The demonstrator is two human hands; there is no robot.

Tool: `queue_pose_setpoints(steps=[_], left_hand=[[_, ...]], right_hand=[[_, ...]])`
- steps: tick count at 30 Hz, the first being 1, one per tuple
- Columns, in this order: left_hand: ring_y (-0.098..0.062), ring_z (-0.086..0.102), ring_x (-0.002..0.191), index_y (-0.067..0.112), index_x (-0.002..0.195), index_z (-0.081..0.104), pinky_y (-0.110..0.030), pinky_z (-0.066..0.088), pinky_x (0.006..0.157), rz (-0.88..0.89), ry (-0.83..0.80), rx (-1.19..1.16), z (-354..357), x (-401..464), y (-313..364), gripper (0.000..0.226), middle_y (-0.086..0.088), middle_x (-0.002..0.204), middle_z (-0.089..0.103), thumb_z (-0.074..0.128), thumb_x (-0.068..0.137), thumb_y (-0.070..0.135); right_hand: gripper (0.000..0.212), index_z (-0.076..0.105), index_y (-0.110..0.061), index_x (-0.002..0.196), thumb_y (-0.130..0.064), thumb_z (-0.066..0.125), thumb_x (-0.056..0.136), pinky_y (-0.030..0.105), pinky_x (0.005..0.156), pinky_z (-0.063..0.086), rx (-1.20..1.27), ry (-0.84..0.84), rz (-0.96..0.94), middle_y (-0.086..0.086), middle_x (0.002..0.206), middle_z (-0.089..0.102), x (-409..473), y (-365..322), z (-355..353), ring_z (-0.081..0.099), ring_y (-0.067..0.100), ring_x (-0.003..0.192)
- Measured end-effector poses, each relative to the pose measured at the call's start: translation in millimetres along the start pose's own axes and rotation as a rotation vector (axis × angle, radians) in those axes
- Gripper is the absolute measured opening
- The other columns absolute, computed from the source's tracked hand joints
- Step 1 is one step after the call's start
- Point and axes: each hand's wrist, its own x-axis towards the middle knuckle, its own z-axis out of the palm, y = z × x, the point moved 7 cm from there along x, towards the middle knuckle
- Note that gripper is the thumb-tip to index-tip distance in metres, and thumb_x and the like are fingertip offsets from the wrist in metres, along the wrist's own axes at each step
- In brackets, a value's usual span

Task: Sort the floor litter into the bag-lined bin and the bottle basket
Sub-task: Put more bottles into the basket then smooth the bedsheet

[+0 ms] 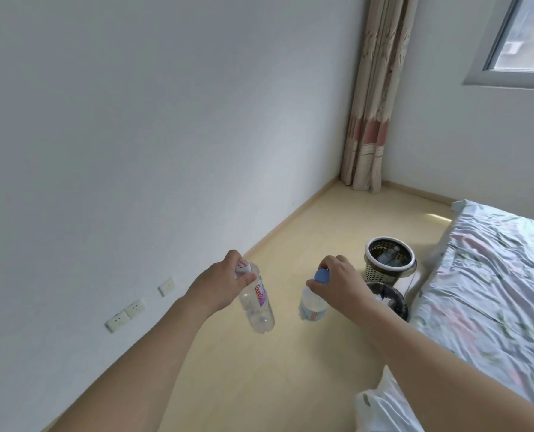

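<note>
My left hand [228,277] grips a clear plastic bottle [257,302] with a white cap and a pink-purple label by its neck, so it hangs above the floor. My right hand [337,282] holds a shorter clear bottle [312,305] with a blue cap by its top. Beyond my right hand stands the woven bottle basket [390,260] with bottles inside. Nearer to me and partly hidden by my right forearm is the black bag-lined bin [390,299] with white litter in it.
A bed [493,291] with a floral sheet fills the right side. A white wall with sockets [125,313] runs along the left. A curtain [374,126] hangs in the far corner. The pale floor [259,369] stretches between wall and bed.
</note>
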Motion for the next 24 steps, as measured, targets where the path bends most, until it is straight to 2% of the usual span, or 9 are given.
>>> queue_pose_setpoints(steps=[4, 8, 10, 17, 24], left_hand=[[-0.015, 0.053, 0.075, 0.024, 0.109, 0.039, -0.028, 0.038, 0.059, 0.061, -0.057, 0.012, 6.6, 97.0, -0.7, 0.030, 0.006, 0.093, 0.055, 0.048, 0.094, 0.049], [-0.018, 0.059, 0.086, 0.025, 0.108, 0.039, -0.032, 0.048, 0.070, 0.089, -0.096, 0.026, 12.1, 202.4, 0.0, 0.030, 0.003, 0.102, 0.058, 0.048, 0.094, 0.050], [-0.018, 0.059, 0.086, 0.025, 0.109, 0.039, -0.032, 0.047, 0.070, 0.090, -0.115, 0.023, 4.7, 256.5, 8.7, 0.030, 0.003, 0.104, 0.059, 0.048, 0.094, 0.050], [-0.015, 0.053, 0.074, 0.024, 0.109, 0.040, -0.029, 0.041, 0.062, 0.243, -0.190, 0.030, -4.4, 407.9, 81.5, 0.029, 0.005, 0.091, 0.057, 0.050, 0.094, 0.046], [-0.017, 0.059, 0.076, 0.026, 0.105, 0.042, -0.030, 0.045, 0.064, 0.398, -0.406, 0.059, 51.8, 559.0, 155.3, 0.027, 0.001, 0.098, 0.063, 0.054, 0.091, 0.046]], right_hand=[[0.032, 0.055, -0.012, 0.102, -0.036, 0.066, 0.085, 0.029, 0.074, 0.045, -0.003, 0.009, 0.073, 0.002, 0.102, 0.048, 80.0, 13.9, 12.6, 0.052, 0.018, 0.085], [0.032, 0.055, -0.011, 0.103, -0.036, 0.066, 0.085, 0.029, 0.077, 0.046, 0.016, 0.054, 0.113, 0.002, 0.102, 0.049, 170.6, 30.7, 10.6, 0.053, 0.018, 0.085], [0.032, 0.055, -0.011, 0.102, -0.035, 0.066, 0.085, 0.028, 0.076, 0.045, 0.028, 0.079, 0.128, 0.003, 0.102, 0.050, 215.4, 38.1, -1.5, 0.053, 0.019, 0.085], [0.030, 0.055, -0.012, 0.101, -0.034, 0.067, 0.084, 0.027, 0.075, 0.045, 0.050, 0.148, 0.266, 0.002, 0.102, 0.050, 330.9, 83.5, -35.9, 0.053, 0.019, 0.086], [0.027, 0.053, -0.016, 0.098, -0.033, 0.067, 0.083, 0.024, 0.076, 0.044, 0.009, 0.208, 0.458, 0.000, 0.101, 0.049, 424.1, 156.4, -67.8, 0.050, 0.014, 0.085]])
